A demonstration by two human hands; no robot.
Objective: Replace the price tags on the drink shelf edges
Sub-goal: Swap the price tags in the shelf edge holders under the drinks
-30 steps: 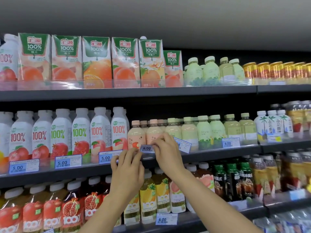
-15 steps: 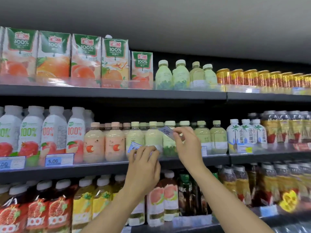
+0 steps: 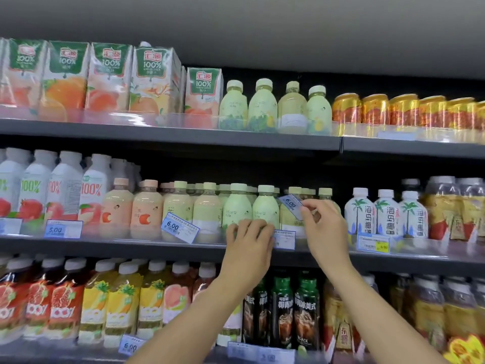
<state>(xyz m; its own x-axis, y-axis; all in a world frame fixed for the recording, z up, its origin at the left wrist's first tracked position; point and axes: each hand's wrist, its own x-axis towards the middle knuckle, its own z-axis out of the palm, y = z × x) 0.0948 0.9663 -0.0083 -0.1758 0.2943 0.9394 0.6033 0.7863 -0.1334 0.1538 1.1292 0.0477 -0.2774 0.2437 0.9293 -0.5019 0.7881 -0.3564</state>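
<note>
1. At the front edge of the middle shelf (image 3: 131,246), the right hand (image 3: 324,232) is raised, pinching a loose blue-and-white price tag (image 3: 290,203) reading 6.00 between thumb and fingertips; the tag is tilted and held in front of the pale green bottles (image 3: 265,208).
2. Just left of it, the left hand (image 3: 249,245) rests with curled fingers against the clear shelf-edge strip; whether it grips anything cannot be told.
3. Between the two hands, a mounted tag (image 3: 284,239) sits in the strip, its left end hidden behind the left hand.
4. Left of the left hand, a crooked tag (image 3: 179,227) marked 6.00 hangs tilted off the strip before the cream-coloured bottles.
5. Farther left, a 5.00 tag (image 3: 63,229) sits level below the white juice bottles (image 3: 63,185).
6. Right of the right hand, a tag (image 3: 372,243) sits below the coconut drink bottles (image 3: 385,214).
7. Below both forearms, dark coffee bottles (image 3: 305,308) stand on the lower shelf.
</note>
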